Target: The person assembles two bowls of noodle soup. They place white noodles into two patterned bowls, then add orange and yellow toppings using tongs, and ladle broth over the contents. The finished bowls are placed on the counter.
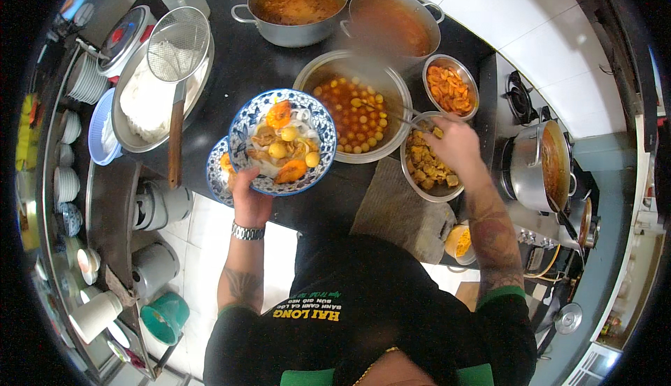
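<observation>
My left hand (250,194) grips the rim of a blue-and-white patterned bowl (320,106), thumb over its near edge. White noodles, small round eggs (277,150) and orange shrimp-like pieces (291,171) lie in it. A second patterned bowl (218,176) sits partly hidden behind it. My right hand (453,143) reaches into a metal bowl (412,185) of yellow-brown cubed chunks (425,166). Its fingers are drawn together at the chunks; what they hold is hidden. Beside it, a wide metal basin (398,145) contains small round eggs in red-brown sauce, with a metal utensil handle (398,115) across its rim.
Two pots of orange-red broth (297,33) (391,26) stand at the back, near a bowl of orange pieces (451,89). A wire strainer (179,44) rests over a noodle basin (126,138) at left. A pot (535,169) sits on the right stove; a cloth (398,204) lies in front.
</observation>
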Motion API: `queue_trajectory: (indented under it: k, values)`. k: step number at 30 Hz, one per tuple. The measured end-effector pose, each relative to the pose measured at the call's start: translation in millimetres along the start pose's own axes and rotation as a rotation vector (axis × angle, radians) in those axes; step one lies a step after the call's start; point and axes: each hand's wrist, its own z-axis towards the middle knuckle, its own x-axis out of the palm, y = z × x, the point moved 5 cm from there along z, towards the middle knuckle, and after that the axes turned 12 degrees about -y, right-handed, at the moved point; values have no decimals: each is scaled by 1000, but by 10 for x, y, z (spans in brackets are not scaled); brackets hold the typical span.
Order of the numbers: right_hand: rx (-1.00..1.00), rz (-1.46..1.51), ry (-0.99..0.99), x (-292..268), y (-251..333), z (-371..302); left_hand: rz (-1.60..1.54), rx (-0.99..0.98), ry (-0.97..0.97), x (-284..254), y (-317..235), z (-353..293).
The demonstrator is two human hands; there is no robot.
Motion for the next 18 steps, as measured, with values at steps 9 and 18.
queue_trajectory:
  k: [9, 18]
  values:
    - [90, 0, 170, 551, 143, 59, 14, -7, 6, -25, -29, -16]
    - [28, 108, 23, 397, 30, -19, 35, -66, -27, -37, 33, 14]
